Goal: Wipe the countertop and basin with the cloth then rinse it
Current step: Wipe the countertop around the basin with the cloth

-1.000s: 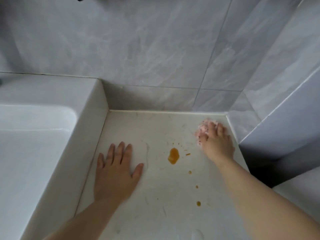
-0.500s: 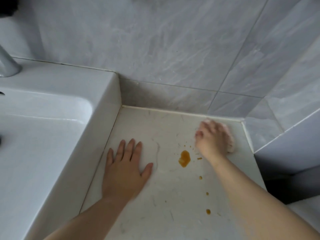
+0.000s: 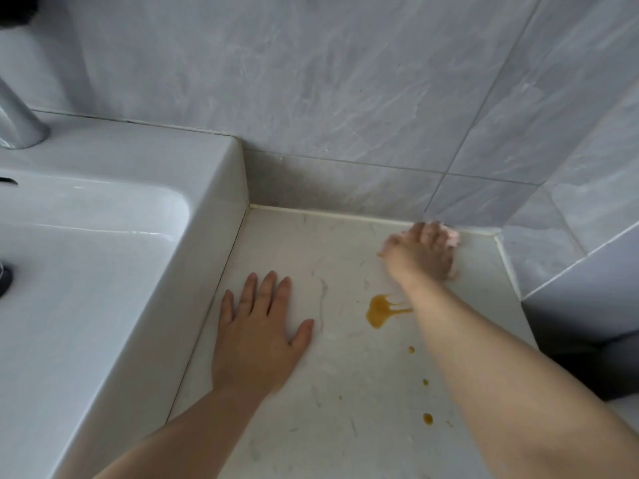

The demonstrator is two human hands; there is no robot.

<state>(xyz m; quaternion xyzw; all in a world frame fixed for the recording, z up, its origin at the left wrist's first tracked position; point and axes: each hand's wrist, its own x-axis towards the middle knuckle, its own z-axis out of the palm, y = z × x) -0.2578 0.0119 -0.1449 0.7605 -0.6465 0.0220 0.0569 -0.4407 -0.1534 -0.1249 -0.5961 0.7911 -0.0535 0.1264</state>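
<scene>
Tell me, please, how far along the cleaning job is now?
Done: nothing clearly finished. In hand: the right hand holds the pink cloth on the pale marbled countertop at the back corner; the left hand rests flat. Left: the orange-brown spill, the small drops, the white ceramic basin, then rinsing.

Bare hands and forearms
Left hand and right hand show short plain nails; both forearms are uncovered throughout.
</scene>
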